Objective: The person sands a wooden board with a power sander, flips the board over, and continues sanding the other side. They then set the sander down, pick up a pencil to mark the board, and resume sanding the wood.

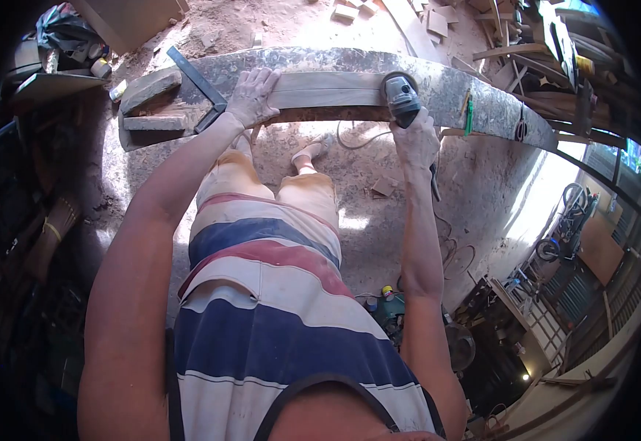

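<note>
A long, pale wooden board lies lengthwise on the worn workbench. My left hand grips its left end, fingers at the far edge and thumb at the near one. At the right end, my right hand is closed around the dark rear body of an angle grinder. The grinder's round head rests over the board's end, and its cable hangs below my wrist. Left of my left hand, a dark metal square lies across the bench beside some wood blocks.
The narrow workbench curves across the view. A green tie hangs over it on the right. Wood offcuts lie on the ground behind, with stacked lumber at far right. A cord runs over the floor near my feet; a bicycle stands right.
</note>
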`<state>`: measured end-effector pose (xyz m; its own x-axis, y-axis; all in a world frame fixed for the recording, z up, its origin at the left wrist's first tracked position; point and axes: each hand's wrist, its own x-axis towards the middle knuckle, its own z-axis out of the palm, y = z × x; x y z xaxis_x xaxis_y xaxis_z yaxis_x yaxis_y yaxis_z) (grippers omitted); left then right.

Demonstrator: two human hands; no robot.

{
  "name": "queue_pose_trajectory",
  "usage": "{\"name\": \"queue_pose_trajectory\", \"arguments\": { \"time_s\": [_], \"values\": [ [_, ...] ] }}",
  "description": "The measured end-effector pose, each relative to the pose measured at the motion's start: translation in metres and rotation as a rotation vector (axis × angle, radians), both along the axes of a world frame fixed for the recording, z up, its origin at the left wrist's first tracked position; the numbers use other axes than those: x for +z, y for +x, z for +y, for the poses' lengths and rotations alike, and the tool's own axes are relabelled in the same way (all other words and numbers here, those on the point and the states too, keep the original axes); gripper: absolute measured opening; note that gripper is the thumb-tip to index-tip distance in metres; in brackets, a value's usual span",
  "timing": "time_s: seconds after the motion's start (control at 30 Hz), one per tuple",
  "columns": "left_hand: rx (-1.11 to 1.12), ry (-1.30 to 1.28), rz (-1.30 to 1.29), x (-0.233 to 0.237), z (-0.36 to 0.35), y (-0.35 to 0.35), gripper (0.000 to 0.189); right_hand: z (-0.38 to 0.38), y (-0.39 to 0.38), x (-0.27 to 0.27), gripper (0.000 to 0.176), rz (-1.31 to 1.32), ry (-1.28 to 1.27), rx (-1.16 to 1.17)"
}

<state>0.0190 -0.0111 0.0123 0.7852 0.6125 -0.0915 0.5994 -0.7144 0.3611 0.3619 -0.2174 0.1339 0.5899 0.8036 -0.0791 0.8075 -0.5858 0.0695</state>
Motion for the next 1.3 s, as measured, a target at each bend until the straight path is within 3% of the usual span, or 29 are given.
{"name": "queue_pose_trajectory", "arguments": {
  "time_s": [0.13, 0.3, 0.47, 0.73, 0.87, 1.07, 1.3],
  "values": [
    [0.004, -0.022, 0.006, 0.000, 0.001, 0.001, 0.105, 0.002, -0.001, -0.004, 0.060, -0.028, -0.005, -0.023],
    [0.008, -0.021, -0.015, 0.001, 0.002, 0.000, 0.104, -0.006, -0.011, -0.017, 0.064, 0.127, 0.075, -0.057],
    [-0.002, 0.003, -0.061, 0.003, -0.001, 0.000, 0.102, 0.013, -0.042, -0.012, 0.064, 0.567, -0.018, -0.336],
    [-0.012, -0.018, -0.023, 0.003, 0.002, 0.003, 0.105, 0.016, -0.085, -0.023, 0.066, 0.468, 0.097, -0.124],
    [-0.005, -0.017, -0.025, 0.003, 0.001, 0.002, 0.104, 0.013, -0.054, -0.015, 0.061, 0.380, 0.005, -0.190],
    [0.012, -0.033, -0.009, 0.005, -0.001, 0.003, 0.105, 0.005, -0.021, -0.012, 0.061, 0.159, 0.064, -0.184],
    [0.004, 0.012, -0.005, 0.000, 0.001, 0.001, 0.101, 0.025, -0.076, -0.021, 0.061, 0.488, 0.117, -0.148]
  ]
}}
